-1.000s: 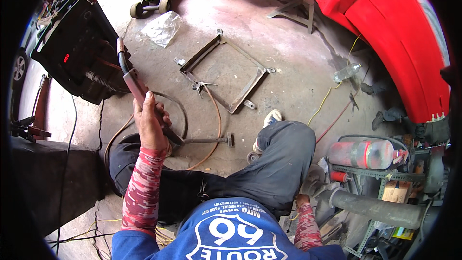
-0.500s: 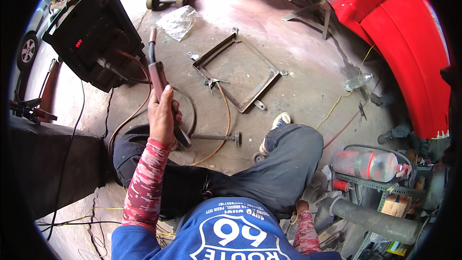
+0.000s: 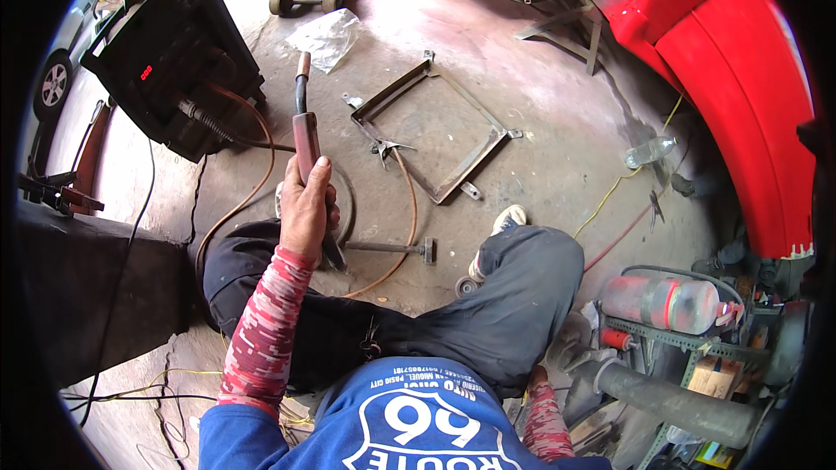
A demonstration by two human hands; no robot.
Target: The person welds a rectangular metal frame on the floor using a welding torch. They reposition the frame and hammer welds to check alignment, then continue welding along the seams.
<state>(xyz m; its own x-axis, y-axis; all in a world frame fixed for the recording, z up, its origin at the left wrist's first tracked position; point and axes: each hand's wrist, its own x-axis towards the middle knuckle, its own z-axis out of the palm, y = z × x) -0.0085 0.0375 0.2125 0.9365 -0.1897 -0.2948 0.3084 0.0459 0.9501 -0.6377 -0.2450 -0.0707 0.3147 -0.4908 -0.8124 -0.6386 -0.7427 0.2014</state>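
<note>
My left hand (image 3: 306,216) is wrapped round the handle of a welding torch (image 3: 306,141), whose copper-coloured nozzle points away from me. Beyond it on the floor lies a rectangular metal frame (image 3: 470,103) with small tabs at its corners. A ground clamp (image 3: 383,150) grips the frame's left side, with a brown cable running from it. Close to the torch's lower end is a hammer (image 3: 383,246) on the concrete. My right hand (image 3: 539,375) is low beside my right thigh, mostly hidden, so its fingers cannot be made out.
A black welding machine (image 3: 174,61) with a red display stands at far left. Clear plastic (image 3: 326,39) lies near a wheeled jack (image 3: 306,2). Red car panel (image 3: 731,78), plastic bottle (image 3: 650,151) and yellow cord (image 3: 610,187) are right. A cylindrical tank (image 3: 662,303) sits on a cluttered rack.
My left hand has shifted a little to the right, carrying the welding torch, which now stands more upright. My right hand has drawn slightly further behind my thigh.
</note>
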